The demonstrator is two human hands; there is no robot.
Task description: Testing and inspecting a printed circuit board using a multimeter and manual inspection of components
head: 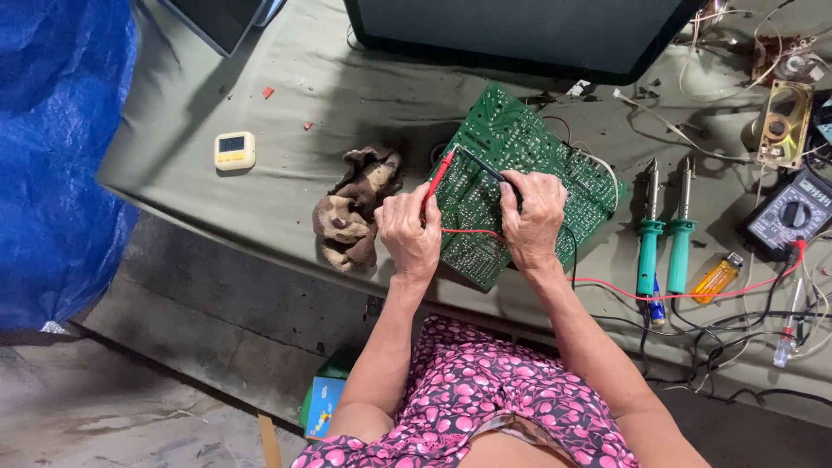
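A green circuit board (511, 147) lies solder side up on the grey-green table cloth (260, 199). My left hand (410, 230) grips a red test probe (439, 174) whose tip rests on the board's left part. My right hand (530, 217) grips a black test probe (482, 166), its tip also on the board. Red and black leads run from the probes to a multimeter (790, 215) at the right.
A crumpled brown rag (355, 208) lies left of the board, a small white timer (234, 150) further left. Two green-handled soldering irons (663, 234), a yellow lighter (718, 276), a speaker (784, 121) and tangled wires sit at the right. A dark screen (520, 30) stands behind.
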